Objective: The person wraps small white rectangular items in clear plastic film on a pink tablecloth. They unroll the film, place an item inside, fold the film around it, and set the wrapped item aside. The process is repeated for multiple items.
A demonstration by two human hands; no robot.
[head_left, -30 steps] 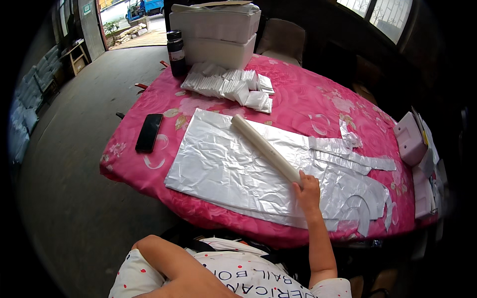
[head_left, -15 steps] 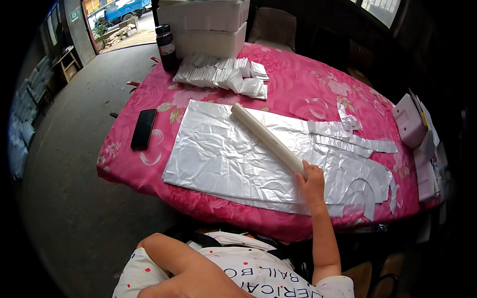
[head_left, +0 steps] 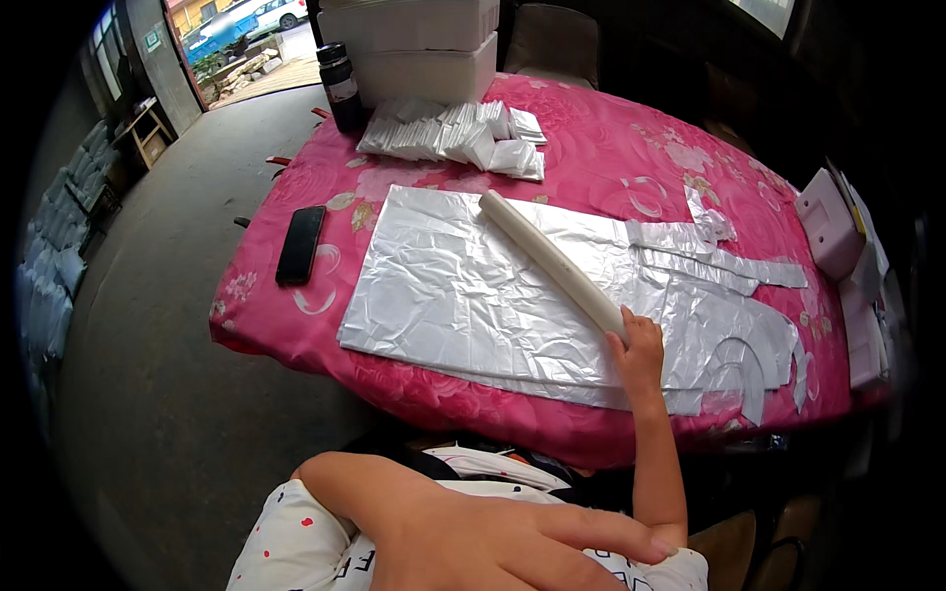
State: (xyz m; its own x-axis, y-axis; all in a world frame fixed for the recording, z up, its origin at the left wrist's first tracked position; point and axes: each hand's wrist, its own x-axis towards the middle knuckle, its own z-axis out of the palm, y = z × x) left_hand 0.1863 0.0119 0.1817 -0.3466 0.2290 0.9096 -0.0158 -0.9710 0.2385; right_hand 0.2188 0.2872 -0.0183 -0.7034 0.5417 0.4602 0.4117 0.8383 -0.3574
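- A table (head_left: pixel 611 148) under a pink flowered cloth fills the middle of the frame, on a grey concrete floor that runs to an open doorway at upper left.
- A broad sheet of silver foil (head_left: pixel 463 295) lies flat across the near half of the table, creased; cut strips and curved offcuts (head_left: pixel 729 266) trail from it at centre right.
- White foam boxes (head_left: pixel 414 39) are stacked at the top centre edge, a dark bottle (head_left: pixel 340 84) just to their left.
- A heap of small folded white packets (head_left: pixel 453 138) sits below the boxes, apart from the foil.
- A long white roller (head_left: pixel 552 261) lies diagonally on the foil, from upper centre down to the right.
- The right hand (head_left: pixel 641 355), at lower right of centre, rests on the roller's near end, fingers curled loosely over it; whether they grip it firmly cannot be told.
- The left hand (head_left: pixel 493 542) lies along the bottom edge against the person's spotted shirt, fingers stretched out flat, holding nothing.
- A black phone (head_left: pixel 301 244) lies at the table's left edge, well apart from the foil.
- The step appears to be smoothing the foil with the roller; a next pass would call for even pressure so the sheet neither shifts nor tears.
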